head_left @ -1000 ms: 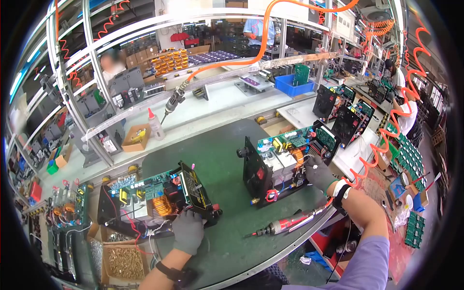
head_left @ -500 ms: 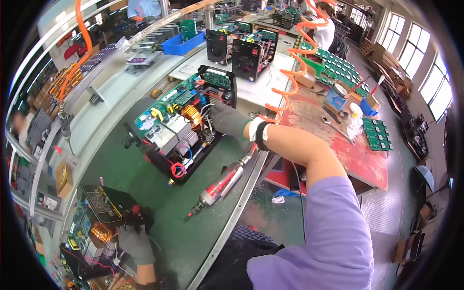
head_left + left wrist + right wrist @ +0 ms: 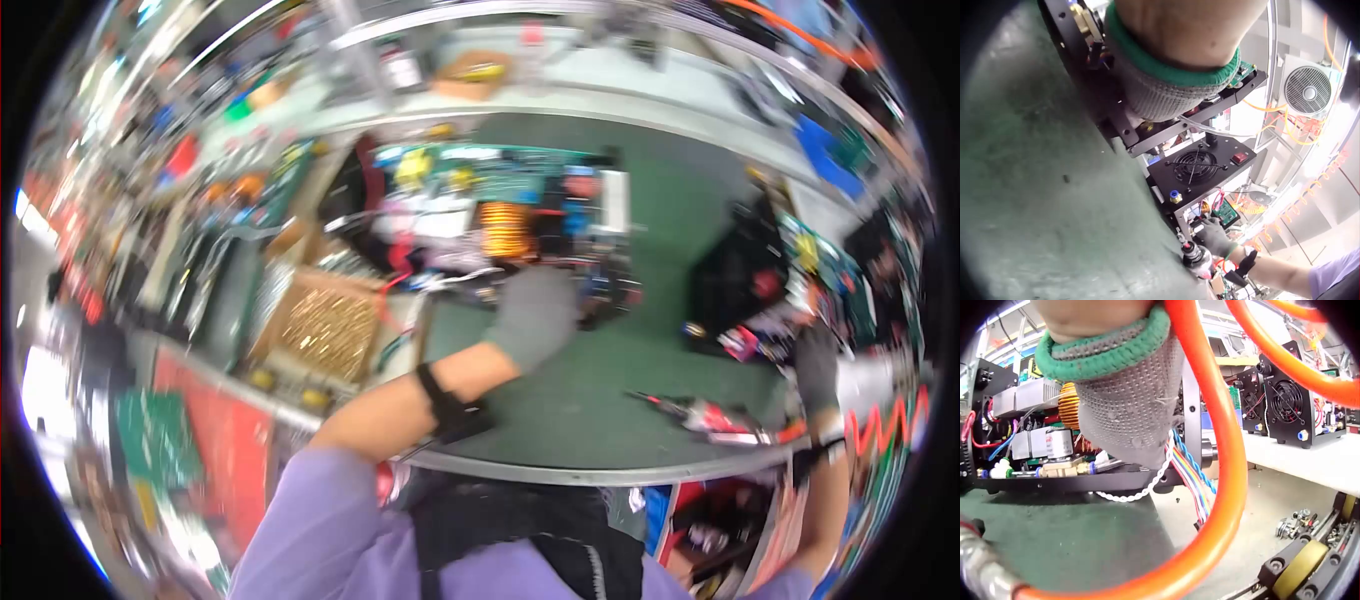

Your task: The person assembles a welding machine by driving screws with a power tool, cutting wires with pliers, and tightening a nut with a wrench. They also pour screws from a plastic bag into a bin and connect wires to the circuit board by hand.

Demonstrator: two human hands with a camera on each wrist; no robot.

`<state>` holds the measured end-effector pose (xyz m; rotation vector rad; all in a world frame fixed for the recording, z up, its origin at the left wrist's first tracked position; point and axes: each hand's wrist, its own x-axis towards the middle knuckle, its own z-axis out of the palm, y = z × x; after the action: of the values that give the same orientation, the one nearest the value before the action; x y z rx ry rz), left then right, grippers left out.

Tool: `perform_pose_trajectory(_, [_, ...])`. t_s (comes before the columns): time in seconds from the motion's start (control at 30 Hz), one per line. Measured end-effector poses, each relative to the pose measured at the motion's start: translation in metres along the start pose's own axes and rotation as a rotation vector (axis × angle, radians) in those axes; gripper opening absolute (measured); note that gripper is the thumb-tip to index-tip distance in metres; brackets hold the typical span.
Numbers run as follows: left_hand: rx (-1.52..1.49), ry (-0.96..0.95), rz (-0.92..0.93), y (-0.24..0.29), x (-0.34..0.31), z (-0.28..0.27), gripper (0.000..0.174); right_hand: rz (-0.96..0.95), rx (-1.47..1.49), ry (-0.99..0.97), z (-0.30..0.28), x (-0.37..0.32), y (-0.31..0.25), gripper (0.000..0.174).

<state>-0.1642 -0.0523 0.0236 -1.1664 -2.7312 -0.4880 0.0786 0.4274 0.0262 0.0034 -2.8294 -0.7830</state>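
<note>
left hand (image 3: 538,315) at chassis (image 3: 450,218) left of red driver (image 3: 715,420), right hand (image 3: 817,365) at fan unit (image 3: 1200,165) beyond; i can't tell either grip. likely heavy, boards (image 3: 520,157) fragile: lift by stiff bases (image 3: 1072,483).

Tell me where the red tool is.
In the head view, the red tool lies right of centre on the green tabletop, near its front edge and the right hand.

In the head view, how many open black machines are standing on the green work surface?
2: the left machine is at the left hand, the right machine at the right hand. The hands cover part of each.
</note>
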Motion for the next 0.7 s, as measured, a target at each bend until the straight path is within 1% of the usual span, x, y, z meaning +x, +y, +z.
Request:
perform_pose_trajectory(0.03, [0.023,-0.088,-0.01,0.005,0.009,-0.005,0.022,0.019,-0.044,0.058,-0.011,0.005,-0.005,0.022])
perform_pose_trajectory(0.1, [0.038,-0.258,-0.096,0.024,0.026,-0.024,0.019,0.085,-0.088,0.027,-0.002,0.005,0.003,0.021])
perform_pose_trajectory(0.17, [0.011,-0.312,-0.147,0.025,0.035,-0.029,0.016,0.025,-0.107,-0.1,-0.003,0.009,0.003,0.021])
perform_pose_trajectory(0.2, [-0.005,-0.347,-0.117,0.026,0.037,-0.037,0.016,-0.008,-0.077,-0.108,0.003,0.007,0.008,0.019])
perform_pose_trajectory(0.23, [-0.007,-0.346,-0.135,0.024,0.037,-0.034,0.016,0.0,-0.021,-0.072,-0.003,0.01,0.005,0.017])
perform_pose_trajectory(0.3, [0.024,-0.309,-0.045,0.022,0.031,-0.028,0.016,-0.06,0.039,-0.112,0.001,0.011,0.015,0.016])
perform_pose_trajectory(0.33, [0.014,-0.295,-0.025,0.02,0.024,-0.024,0.021,-0.075,0.039,-0.117,0.005,0.014,0.02,0.016])
perform_pose_trajectory(0.37, [0.005,-0.299,-0.032,0.019,0.016,-0.021,0.021,-0.11,0.08,-0.133,0.01,0.015,0.025,0.015])
perform_pose_trajectory(0.4, [-0.02,-0.169,0.052,0.016,0.005,-0.022,0.023,-0.14,0.121,-0.153,0.01,0.014,0.027,0.014])
perform_pose_trajectory(0.43, [-0.048,-0.04,0.139,0.015,-0.008,-0.028,0.026,-0.212,0.089,-0.215,-0.005,0.019,0.026,0.013])
perform_pose_trajectory(0.47, [-0.089,-0.085,0.147,0.016,-0.02,-0.034,0.03,-0.166,0.113,-0.196,-0.003,0.018,0.027,0.013])
perform_pose_trajectory(0.5, [-0.118,0.043,0.194,0.014,-0.037,-0.048,0.028,-0.12,0.138,-0.174,0.0,0.017,0.027,0.013])
perform_pose_trajectory(0.53, [-0.148,0.17,0.238,0.008,-0.055,-0.061,0.026,-0.125,0.138,-0.187,-0.006,0.016,0.027,0.013])
perform_pose_trajectory(0.6, [-0.43,0.486,0.248,-0.034,-0.092,-0.073,0.019,-0.088,0.089,-0.248,-0.028,0.019,0.024,0.016])
perform_pose_trajectory(0.63, [-0.291,0.546,0.045,-0.045,-0.106,-0.084,0.015,-0.086,0.088,-0.255,-0.042,0.022,0.016,0.016])
perform_pose_trajectory(0.67, [-0.227,0.644,-0.062,-0.067,-0.117,-0.085,0.022,-0.032,0.12,-0.183,-0.06,0.028,0.004,0.015])
perform_pose_trajectory(0.7, [-0.112,0.546,-0.395,-0.072,-0.126,-0.095,0.023,0.023,0.151,-0.112,-0.079,0.034,-0.008,0.014])
